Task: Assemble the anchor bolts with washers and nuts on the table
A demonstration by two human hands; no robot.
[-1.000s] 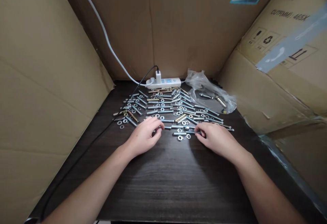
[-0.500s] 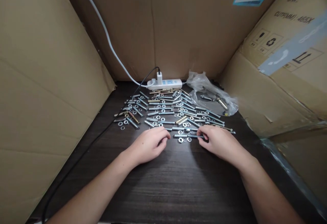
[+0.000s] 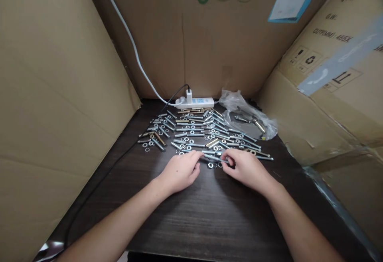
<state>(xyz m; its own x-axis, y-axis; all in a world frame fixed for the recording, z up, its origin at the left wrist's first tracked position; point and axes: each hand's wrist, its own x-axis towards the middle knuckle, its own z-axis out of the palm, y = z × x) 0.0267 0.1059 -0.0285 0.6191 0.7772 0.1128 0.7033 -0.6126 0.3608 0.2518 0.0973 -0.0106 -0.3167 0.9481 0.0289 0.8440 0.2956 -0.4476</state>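
Note:
My right hand (image 3: 243, 168) pinches a thin silver bolt (image 3: 224, 160) between thumb and fingertips. The bolt lines up with a silver metal sleeve (image 3: 211, 157); I cannot tell whether its end is inside. My left hand (image 3: 183, 170) has its curled fingertips at the sleeve's left end, closed on it as far as shows. Just below the sleeve lie a hex nut (image 3: 210, 165), a thin ring (image 3: 215, 165) and a flat washer (image 3: 220, 164). Beyond both hands, rows of loose bolts, sleeves, nuts and washers (image 3: 191, 135) cover the dark tabletop (image 3: 191, 222).
A white power strip (image 3: 196, 103) with a plugged-in charger (image 3: 189, 95) stands at the back. Right of it lies a clear plastic bag (image 3: 249, 114) with metal parts. A black cable (image 3: 104, 170) runs down the left. Cardboard walls (image 3: 98, 74) enclose three sides.
My right hand has moved left with the bolt, and my left hand slightly right, up to the sleeve. Sleeve and bolt now slant a little. The camera view has tilted upward.

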